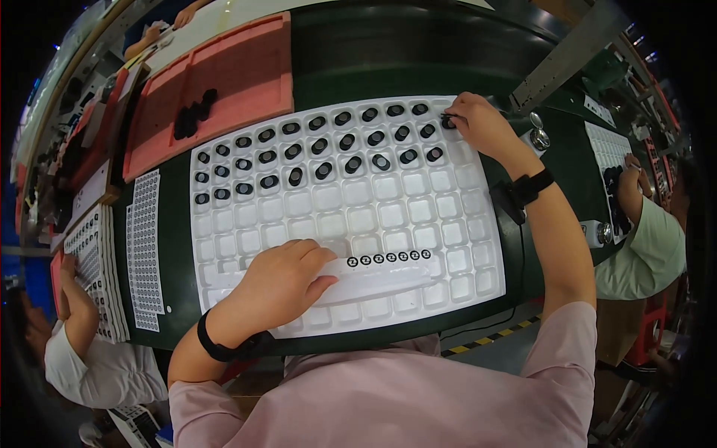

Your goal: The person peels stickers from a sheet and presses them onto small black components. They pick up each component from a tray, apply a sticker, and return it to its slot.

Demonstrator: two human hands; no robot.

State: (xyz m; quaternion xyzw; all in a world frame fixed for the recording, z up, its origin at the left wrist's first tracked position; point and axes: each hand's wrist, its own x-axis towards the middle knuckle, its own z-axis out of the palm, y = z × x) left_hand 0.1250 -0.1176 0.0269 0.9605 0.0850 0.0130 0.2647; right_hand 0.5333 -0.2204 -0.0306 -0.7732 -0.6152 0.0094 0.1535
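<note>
A large white compartment tray (497,276) lies before me, its far rows filled with small black oval pieces (347,142). At the tray's far right corner my right hand (478,123) pinches a black oval piece (447,122), partly hidden by the fingers. Across the near rows lies a white strip (381,280) with a row of round black stickers (379,259) along its far edge. My left hand (291,272) rests over the left end of this strip, thumb and fingers apart; what lies beneath the palm is hidden.
A pink foam tray (246,67) with a few black pieces (196,113) sits at the far left. Sticker sheets (146,246) lie left of the white tray. A metal post (560,56) stands at the far right. Co-workers sit on both sides.
</note>
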